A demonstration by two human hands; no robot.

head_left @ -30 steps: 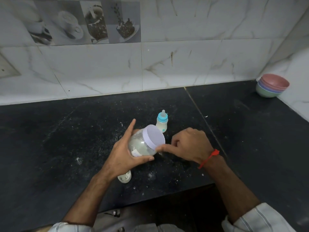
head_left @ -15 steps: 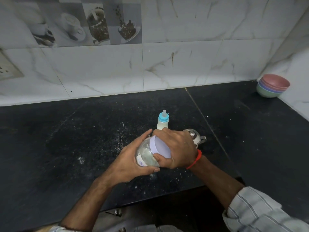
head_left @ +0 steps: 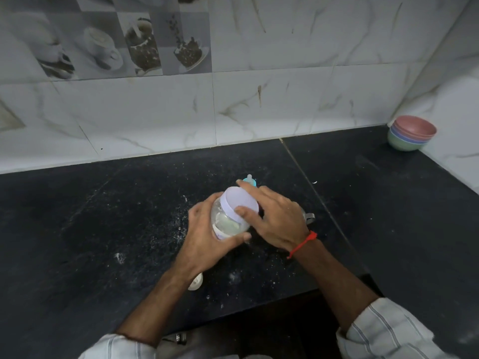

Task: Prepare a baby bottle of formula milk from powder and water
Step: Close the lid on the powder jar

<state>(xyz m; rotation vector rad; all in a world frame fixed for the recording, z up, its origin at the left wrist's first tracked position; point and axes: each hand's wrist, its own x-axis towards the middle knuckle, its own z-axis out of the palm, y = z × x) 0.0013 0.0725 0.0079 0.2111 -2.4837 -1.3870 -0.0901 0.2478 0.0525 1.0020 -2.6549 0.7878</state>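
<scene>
Near the counter's (head_left: 77, 229) front edge, a small white object (head_left: 195, 283) peeks from under the left wrist, unidentifiable. The left hand (head_left: 207, 237) grips the tilted powder jar (head_left: 226, 224); the right hand (head_left: 274, 216) pinches its lavender lid (head_left: 239, 200). Behind, the baby bottle (head_left: 250, 180) shows only its teat. Stacked bowls (head_left: 412, 133) occupy the far right corner.

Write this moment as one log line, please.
left hand: holds powder jar | right hand: grips lid | baby bottle: behind
</scene>
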